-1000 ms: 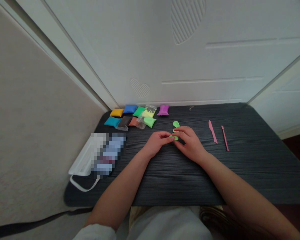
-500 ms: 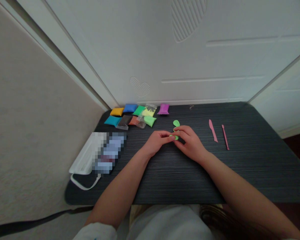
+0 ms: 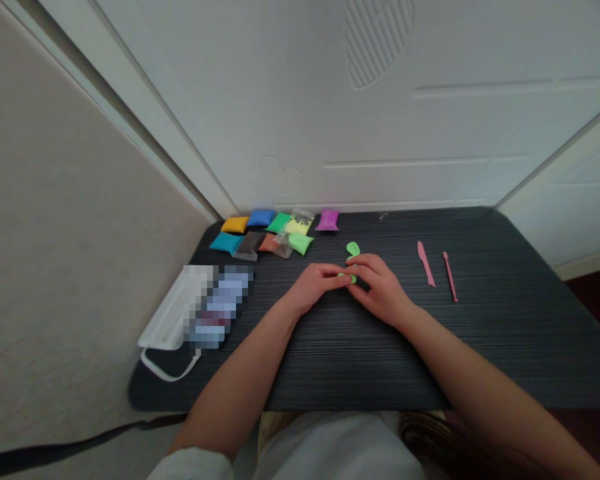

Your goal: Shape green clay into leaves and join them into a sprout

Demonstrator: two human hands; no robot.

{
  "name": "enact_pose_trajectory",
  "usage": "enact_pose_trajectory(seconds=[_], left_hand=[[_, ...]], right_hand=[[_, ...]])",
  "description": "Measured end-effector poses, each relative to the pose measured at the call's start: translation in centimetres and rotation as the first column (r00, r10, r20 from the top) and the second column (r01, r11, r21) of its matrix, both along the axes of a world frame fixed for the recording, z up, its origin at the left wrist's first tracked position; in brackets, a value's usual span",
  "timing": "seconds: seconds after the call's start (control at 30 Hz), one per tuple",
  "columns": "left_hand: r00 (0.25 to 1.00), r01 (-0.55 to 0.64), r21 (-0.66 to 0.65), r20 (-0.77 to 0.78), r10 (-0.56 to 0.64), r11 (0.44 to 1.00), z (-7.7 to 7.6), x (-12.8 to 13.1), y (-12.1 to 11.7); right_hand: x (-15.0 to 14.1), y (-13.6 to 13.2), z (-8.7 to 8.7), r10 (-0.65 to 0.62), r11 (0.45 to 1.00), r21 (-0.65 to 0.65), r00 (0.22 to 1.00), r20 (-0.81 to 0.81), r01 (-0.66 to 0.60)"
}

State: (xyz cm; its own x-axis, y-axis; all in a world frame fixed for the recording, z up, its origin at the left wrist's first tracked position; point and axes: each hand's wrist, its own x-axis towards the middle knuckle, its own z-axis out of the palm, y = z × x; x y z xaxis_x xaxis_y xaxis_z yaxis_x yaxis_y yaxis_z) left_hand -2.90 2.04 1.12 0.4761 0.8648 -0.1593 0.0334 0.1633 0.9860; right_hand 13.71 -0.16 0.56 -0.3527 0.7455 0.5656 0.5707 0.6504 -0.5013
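My left hand [image 3: 319,287] and my right hand [image 3: 379,287] meet over the middle of the dark table. Between their fingertips is a small piece of light green modelling clay [image 3: 353,279], partly covered by the fingers. Both hands are closed on this piece, thumbs and fingers pressed against it. Just beyond the right fingertips lies a flat, rounded light green clay piece [image 3: 353,249] on the table. A bit more green clay shows at its near side, mostly hidden by the right hand.
Several coloured clay packets [image 3: 227,243] lie at the back left, with a purple packet [image 3: 328,220] beside them. A white face mask [image 3: 175,310] and a blurred-out phone-like object [image 3: 220,310] are at left. A pink clay knife [image 3: 425,264] and a thin pink stick tool [image 3: 450,277] lie at right.
Hardly anything differs. The fingers shift slightly around the green clay, and the whole view has tilted a tiny bit.
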Motion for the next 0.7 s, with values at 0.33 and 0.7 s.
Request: enact_pose_trajectory(seconds=[0.33,0.7], left_hand=[[0.999,0.048,0.018,-0.011,-0.048,0.999,0.25,-0.24,0.07],[0.997,0.073,-0.002,0.018,-0.073,0.997,0.11,-0.38,0.08]], right_hand=[[-0.2,-0.15,0.1,0.016,1.0,0.006,1.0,0.017,-0.017],[-0.44,-0.27,0.2,0.049,0.999,0.017,0.999,0.015,-0.049]])
